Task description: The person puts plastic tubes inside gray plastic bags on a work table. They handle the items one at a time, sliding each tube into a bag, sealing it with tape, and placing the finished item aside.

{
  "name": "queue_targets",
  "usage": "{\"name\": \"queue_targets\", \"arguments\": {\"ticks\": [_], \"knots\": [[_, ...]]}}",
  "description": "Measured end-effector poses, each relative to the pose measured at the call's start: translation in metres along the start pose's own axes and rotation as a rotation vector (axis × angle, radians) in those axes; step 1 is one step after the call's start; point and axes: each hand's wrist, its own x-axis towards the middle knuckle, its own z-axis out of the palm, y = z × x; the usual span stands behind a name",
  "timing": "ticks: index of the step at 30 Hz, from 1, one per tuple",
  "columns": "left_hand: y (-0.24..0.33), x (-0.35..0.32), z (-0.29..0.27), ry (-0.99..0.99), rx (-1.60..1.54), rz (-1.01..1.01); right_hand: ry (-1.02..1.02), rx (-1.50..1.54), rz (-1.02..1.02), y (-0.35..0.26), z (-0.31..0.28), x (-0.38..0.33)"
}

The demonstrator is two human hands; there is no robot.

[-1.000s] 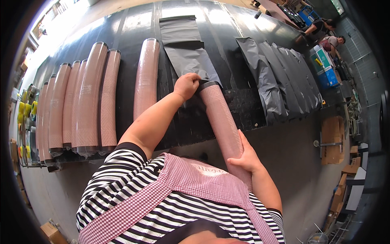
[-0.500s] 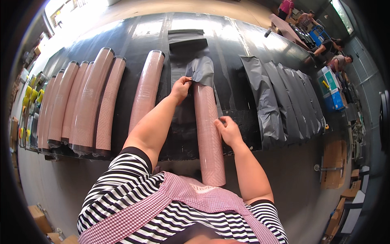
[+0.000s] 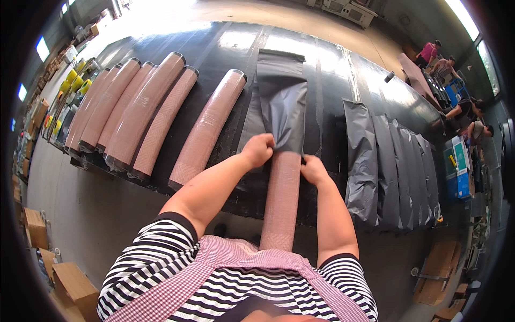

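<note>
A pink rolled-up mat (image 3: 283,204) in clear wrap points away from me, its near end by my apron. Its far end is inside a grey plastic bag (image 3: 284,102) lying along the black table. My left hand (image 3: 258,150) pinches the left side of the bag's mouth. At the right side of the mouth, my right hand (image 3: 314,169) is closed on the bag's edge, partly hiding its fingertips. Another wrapped pink roll (image 3: 212,129) lies to the left of my left hand.
Several wrapped pink rolls (image 3: 142,115) lie side by side at the table's left. Several filled grey bags (image 3: 360,161) lie at the right. The black table's (image 3: 214,45) near edge runs under my forearms. Cardboard boxes (image 3: 72,284) stand on the floor; other people (image 3: 465,114) work at far right.
The bag has come down over the roll's far end and now stretches out beyond it. My right hand has moved from the roll's side up to the bag's mouth. The view has shifted.
</note>
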Motion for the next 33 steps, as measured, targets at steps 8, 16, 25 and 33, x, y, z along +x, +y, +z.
{"name": "queue_targets", "arguments": {"ticks": [8,16,25,33], "knots": [[0.082,-0.178,-0.040,-1.076,-0.412,-0.156,-0.628,0.765,0.136,0.121,0.124,-0.260],[0.050,-0.085,-0.024,-0.037,-0.685,-0.086,-0.139,0.835,0.121,-0.042,0.034,-0.111],[0.057,-0.209,-0.024,0.244,0.224,0.179,-0.406,0.688,0.255,-0.049,0.038,-0.179],[0.027,-0.239,-0.004,-0.277,-0.267,-0.406,-0.291,0.740,0.280,-0.044,0.067,-0.186]]}}
